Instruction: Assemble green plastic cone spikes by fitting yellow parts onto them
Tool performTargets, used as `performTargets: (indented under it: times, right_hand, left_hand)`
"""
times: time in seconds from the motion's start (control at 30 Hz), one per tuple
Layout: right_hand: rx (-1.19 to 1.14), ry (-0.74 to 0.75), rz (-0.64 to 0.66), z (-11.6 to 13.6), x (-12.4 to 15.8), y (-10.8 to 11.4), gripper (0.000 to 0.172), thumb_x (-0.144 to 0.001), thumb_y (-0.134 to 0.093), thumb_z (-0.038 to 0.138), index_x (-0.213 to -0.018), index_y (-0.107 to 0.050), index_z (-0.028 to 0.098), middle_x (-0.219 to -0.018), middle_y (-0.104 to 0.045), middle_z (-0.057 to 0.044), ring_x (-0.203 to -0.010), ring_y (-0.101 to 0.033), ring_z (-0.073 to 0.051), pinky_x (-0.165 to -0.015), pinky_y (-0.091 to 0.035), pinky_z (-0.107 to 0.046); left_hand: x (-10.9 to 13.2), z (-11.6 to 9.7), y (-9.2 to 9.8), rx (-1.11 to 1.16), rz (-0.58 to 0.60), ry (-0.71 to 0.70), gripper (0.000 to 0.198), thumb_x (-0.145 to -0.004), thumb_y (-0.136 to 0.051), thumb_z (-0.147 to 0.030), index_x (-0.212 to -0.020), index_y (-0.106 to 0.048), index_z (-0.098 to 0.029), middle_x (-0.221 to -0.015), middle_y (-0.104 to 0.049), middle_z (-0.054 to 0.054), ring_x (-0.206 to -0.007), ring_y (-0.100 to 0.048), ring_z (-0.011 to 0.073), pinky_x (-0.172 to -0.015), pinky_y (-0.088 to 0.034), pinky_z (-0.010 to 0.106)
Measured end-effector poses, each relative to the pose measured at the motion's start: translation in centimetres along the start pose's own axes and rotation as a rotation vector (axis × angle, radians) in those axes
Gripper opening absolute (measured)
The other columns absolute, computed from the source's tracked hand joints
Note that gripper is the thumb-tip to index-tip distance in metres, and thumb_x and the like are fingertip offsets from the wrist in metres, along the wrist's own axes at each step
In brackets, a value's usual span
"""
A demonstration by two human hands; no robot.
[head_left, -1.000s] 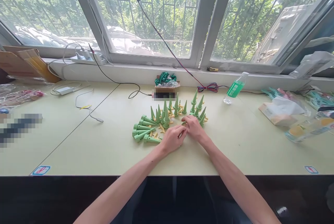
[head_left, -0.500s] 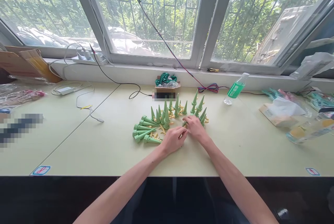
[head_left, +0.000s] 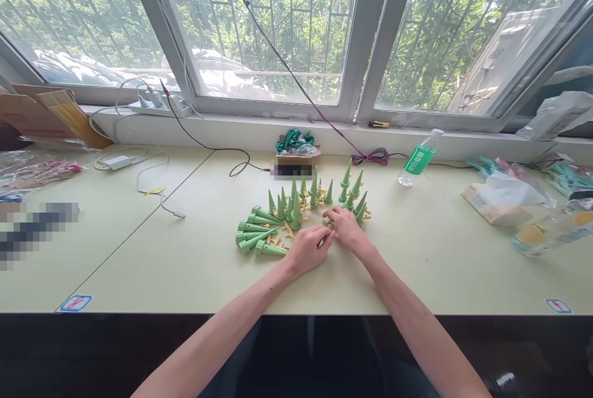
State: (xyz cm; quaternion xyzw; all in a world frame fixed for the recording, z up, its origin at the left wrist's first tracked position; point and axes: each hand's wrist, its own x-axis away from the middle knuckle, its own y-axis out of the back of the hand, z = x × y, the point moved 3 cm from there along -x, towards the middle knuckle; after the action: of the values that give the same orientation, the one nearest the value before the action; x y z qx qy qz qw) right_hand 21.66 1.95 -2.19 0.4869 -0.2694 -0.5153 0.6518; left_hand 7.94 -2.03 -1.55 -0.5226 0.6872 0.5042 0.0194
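My left hand point(head_left: 309, 248) is closed, with its fingertips pinched close to my right hand point(head_left: 347, 228). The right hand's fingers are curled over, and a bit of green and pale yellow shows by its fingertips; what either hand grips is mostly hidden. Several green plastic watering spikes point(head_left: 295, 211) stand upright in an arc beyond the hands. Others, such as the lying spike point(head_left: 271, 249), rest on their sides left of my left hand. Small yellow valve pieces point(head_left: 290, 231) are scattered among them. More upright spikes point(head_left: 356, 186) are just beyond my right hand.
A small box of green and clear wrapping point(head_left: 297, 144) sits at the back. A green-labelled bottle point(head_left: 418, 160), a tissue box point(head_left: 486, 203) and a lying clear bottle point(head_left: 551, 234) are to the right. Cables point(head_left: 160, 191) and a bagged pile point(head_left: 37, 172) occupy the left.
Both hands stay almost in place, with only slight finger movement at the fingertips. The spikes and valve pieces have not visibly moved.
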Motion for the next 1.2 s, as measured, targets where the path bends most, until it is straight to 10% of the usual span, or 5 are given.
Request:
performTargets:
  times: [1.2]
  right_hand:
    - [0.008, 0.032, -0.019, -0.01, 0.43, -0.22, 0.043, -0.08, -0.047, -0.002, -0.116, -0.06, 0.019, -0.107, -0.052, -0.009, -0.098, -0.051, -0.021, -0.088, -0.04, -0.032]
  left_hand:
    - [-0.02, 0.12, 0.22, -0.021, -0.03, -0.027, 0.032, -0.096, -0.044, -0.025, -0.066, -0.053, -0.017, -0.059, -0.049, -0.001, -0.053, -0.041, 0.0102, -0.054, -0.035, 0.024]
